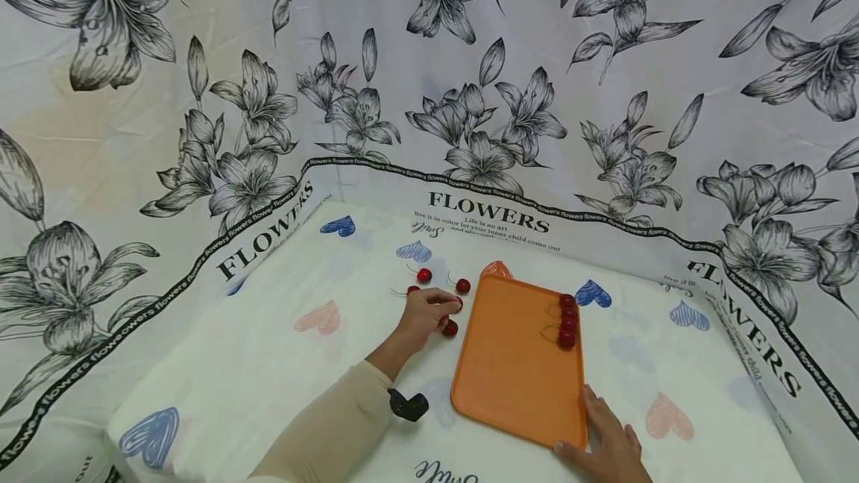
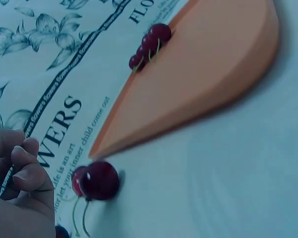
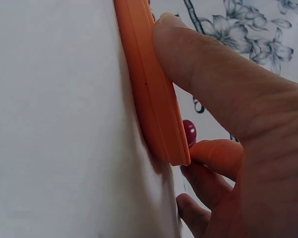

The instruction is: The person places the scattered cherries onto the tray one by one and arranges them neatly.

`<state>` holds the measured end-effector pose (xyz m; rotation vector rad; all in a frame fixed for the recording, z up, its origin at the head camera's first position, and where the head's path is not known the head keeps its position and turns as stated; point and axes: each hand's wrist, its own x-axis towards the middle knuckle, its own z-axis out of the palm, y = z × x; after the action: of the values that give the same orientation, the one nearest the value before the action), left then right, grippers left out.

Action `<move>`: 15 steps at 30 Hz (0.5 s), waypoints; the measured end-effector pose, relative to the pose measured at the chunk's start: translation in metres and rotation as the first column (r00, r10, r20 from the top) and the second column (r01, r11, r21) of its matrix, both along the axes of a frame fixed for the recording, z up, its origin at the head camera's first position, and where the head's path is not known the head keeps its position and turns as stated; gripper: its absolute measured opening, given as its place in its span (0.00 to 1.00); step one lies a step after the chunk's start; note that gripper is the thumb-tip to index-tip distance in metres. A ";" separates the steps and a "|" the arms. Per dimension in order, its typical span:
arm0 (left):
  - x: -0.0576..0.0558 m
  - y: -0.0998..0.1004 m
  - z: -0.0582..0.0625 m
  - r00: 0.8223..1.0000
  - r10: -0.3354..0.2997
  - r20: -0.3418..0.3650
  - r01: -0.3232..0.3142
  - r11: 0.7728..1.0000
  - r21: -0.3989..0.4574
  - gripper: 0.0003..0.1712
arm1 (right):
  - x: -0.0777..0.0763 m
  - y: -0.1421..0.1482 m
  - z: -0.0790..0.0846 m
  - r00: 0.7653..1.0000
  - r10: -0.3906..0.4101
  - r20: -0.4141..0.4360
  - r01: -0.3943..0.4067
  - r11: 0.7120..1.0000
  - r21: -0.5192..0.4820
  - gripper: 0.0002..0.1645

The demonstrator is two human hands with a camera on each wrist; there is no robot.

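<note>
In the head view my left hand point(image 1: 427, 317) is over a loose group of red cherries left of an orange tray point(image 1: 503, 364). Its fingertips overlap one cherry point(image 1: 458, 302), which is partly hidden. The left wrist view has thumb and fingers bent close together, with no cherry visible between them; whether they pinch a stem is unclear. Two stemmed cherries point(image 2: 100, 181) lie beside that hand, near a tray corner. My right hand point(image 1: 607, 438) holds the tray's near right corner, thumb on one side and fingers on the other. Several cherries point(image 1: 567, 323) line the tray's right edge.
More loose cherries point(image 1: 424, 275) lie behind the left hand. A pale cloth point(image 1: 255, 364) printed with hearts and words covers the table. Behind it hangs a white curtain point(image 1: 376, 13) with black flower drawings. A black wrist device point(image 1: 408, 405) sits under the left sleeve.
</note>
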<state>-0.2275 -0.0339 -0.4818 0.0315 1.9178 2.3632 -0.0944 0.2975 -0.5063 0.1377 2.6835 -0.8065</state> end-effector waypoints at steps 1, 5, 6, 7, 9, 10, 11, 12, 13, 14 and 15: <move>0.000 -0.003 -0.002 1.000 0.009 0.005 -0.009 1.000 -0.005 0.10 | 0.000 0.000 0.000 1.000 -0.001 0.001 0.001 1.000 -0.001 0.74; -0.002 -0.013 -0.011 0.999 0.035 0.006 -0.034 0.999 -0.042 0.07 | 0.000 0.000 0.001 1.000 0.012 -0.014 -0.012 1.000 0.002 0.72; -0.003 -0.016 -0.014 0.999 0.040 0.011 -0.039 0.998 -0.051 0.07 | 0.000 -0.001 0.002 1.000 0.012 -0.016 -0.012 1.000 0.002 0.71; -0.003 -0.018 -0.015 0.999 0.045 0.014 -0.044 0.997 -0.069 0.08 | 0.001 -0.001 0.002 1.000 0.012 -0.019 -0.012 1.000 0.002 0.71; -0.004 -0.021 -0.018 0.998 0.055 0.021 -0.052 0.991 -0.121 0.08 | 0.001 -0.001 0.002 1.000 0.015 -0.027 -0.014 1.000 0.009 0.71; -0.004 -0.023 -0.020 0.998 0.063 0.029 -0.058 0.987 -0.153 0.08 | 0.001 -0.002 0.002 0.999 0.014 -0.029 -0.014 1.000 0.013 0.71; -0.004 -0.024 -0.021 0.997 0.068 0.027 -0.061 0.980 -0.189 0.07 | 0.001 -0.002 0.002 0.999 0.013 -0.030 -0.012 1.000 0.013 0.71; -0.003 -0.026 -0.022 0.997 0.072 0.025 -0.065 0.973 -0.219 0.07 | 0.002 -0.002 0.002 0.999 0.011 -0.030 -0.011 1.000 0.015 0.71; -0.003 -0.027 -0.023 0.997 0.076 0.016 -0.070 0.966 -0.249 0.06 | 0.002 -0.002 0.002 0.999 0.011 -0.030 -0.011 1.000 0.014 0.71; -0.003 -0.027 -0.024 0.997 0.079 0.011 -0.073 0.960 -0.270 0.05 | 0.002 -0.002 0.002 0.999 0.013 -0.033 -0.013 1.000 0.017 0.71; -0.003 -0.028 -0.025 0.997 0.080 0.005 -0.075 0.955 -0.288 0.04 | 0.002 -0.002 0.001 0.999 0.013 -0.033 -0.013 1.000 0.017 0.72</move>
<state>-0.2300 -0.0620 -0.5069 -0.0864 2.2722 2.0949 -0.0928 0.2954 -0.5048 0.1115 2.7197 -0.7893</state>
